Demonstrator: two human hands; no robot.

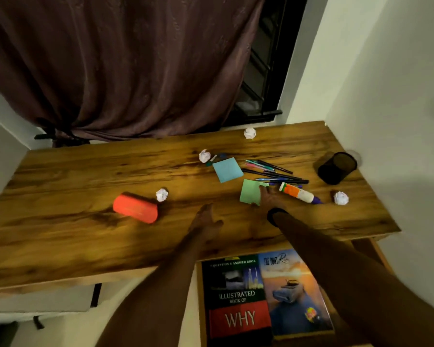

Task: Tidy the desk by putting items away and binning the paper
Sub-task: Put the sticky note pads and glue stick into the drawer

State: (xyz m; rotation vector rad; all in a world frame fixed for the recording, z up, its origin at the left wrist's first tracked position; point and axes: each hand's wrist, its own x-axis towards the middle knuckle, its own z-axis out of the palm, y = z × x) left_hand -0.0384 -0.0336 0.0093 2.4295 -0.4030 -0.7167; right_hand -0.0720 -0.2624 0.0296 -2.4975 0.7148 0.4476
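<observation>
My right hand (268,197) lies on the right edge of a green sticky pad (250,195) on the wooden desk (85,176); its fingers look fairly straight, and whether it pinches the pad is unclear. My left hand (206,219) hovers open, low over the desk, left of it. A blue sticky pad (227,169) lies behind the green one. Several pens (273,171) are scattered to the right, beside a glue bottle (298,194). Crumpled paper balls (162,194) (205,155) (250,133) (341,197) are spread about. A red case (135,207) lies at the left.
A black mesh pen holder (336,167) lies tipped on its side at the desk's right end. Below the front edge, an open drawer (199,296) holds two books (238,296) (296,291). A curtain (123,66) hangs behind the desk, and a wall closes the right side.
</observation>
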